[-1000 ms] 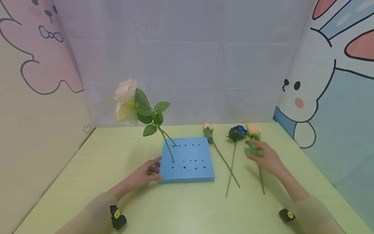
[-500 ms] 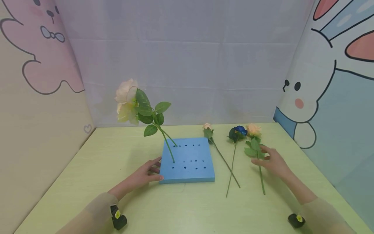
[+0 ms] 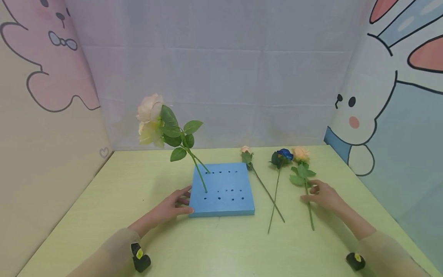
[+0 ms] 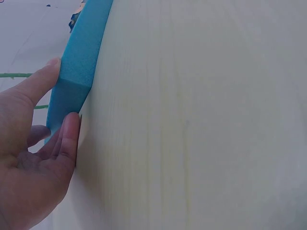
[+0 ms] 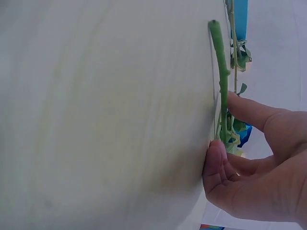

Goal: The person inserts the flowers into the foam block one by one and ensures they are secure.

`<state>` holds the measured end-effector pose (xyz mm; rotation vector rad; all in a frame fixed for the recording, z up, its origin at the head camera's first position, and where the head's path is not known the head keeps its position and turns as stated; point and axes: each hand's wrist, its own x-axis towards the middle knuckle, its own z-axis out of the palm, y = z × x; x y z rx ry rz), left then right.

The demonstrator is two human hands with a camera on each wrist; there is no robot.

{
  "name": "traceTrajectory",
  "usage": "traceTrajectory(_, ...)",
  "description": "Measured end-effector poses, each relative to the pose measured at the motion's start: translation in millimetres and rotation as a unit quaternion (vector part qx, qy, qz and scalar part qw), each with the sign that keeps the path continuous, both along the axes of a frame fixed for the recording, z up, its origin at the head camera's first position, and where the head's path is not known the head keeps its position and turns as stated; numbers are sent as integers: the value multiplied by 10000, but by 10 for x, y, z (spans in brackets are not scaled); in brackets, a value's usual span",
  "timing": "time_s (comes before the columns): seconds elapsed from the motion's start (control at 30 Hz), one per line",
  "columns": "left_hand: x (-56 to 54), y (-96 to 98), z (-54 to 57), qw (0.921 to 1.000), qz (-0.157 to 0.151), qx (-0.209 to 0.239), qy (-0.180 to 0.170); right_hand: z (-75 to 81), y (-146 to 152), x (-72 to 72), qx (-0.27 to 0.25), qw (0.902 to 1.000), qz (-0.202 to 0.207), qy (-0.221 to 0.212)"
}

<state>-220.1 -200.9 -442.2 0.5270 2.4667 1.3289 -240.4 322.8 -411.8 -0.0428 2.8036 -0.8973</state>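
My left hand (image 3: 171, 204) holds the near left corner of a blue foam board (image 3: 221, 207), its thumb and fingers set against the edges, as the left wrist view also shows. Two artificial roses stand tilted leftward in the board's holes, a pale pink rose (image 3: 149, 107) and a yellowish one (image 3: 149, 132). At the right, my right hand (image 3: 323, 197) has thumb and fingers on either side of the stem (image 5: 221, 67) of a peach rose (image 3: 300, 154), with a gap between the fingertips. That rose lies on the table.
A blue rose (image 3: 284, 154) and a small pink rose (image 3: 245, 149) lie between the board and the peach rose, their stems crossed. The pale table (image 3: 221, 250) is backed by a light cloth (image 3: 221, 77), with cartoon-printed walls on both sides.
My right hand has drawn back from the peach rose's leaves, down and to the right, to a lower part of its stem. The left hand and board stay in place.
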Motion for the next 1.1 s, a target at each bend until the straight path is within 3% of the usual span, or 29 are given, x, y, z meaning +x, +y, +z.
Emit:
traceTrajectory(0.3,0,-10,-11,10000,14,25,27,-26,72,-43,-163,9992,299,212)
traceTrajectory(0.6,12,6,10,10000,57,9,-24,2,140,-112,-718,9967,118,-359)
traceTrajectory(0.8,11,6,11,10000,78,-6,-6,-31,216,-168,-1297,9870,66,-947)
traceTrajectory(0.93,12,2,6,10000,75,8,12,-53,260,-194,-1610,9784,422,-1224)
traceTrajectory(1.1,15,5,4,10000,75,3,15,-76,310,-228,-2171,9574,904,-1676)
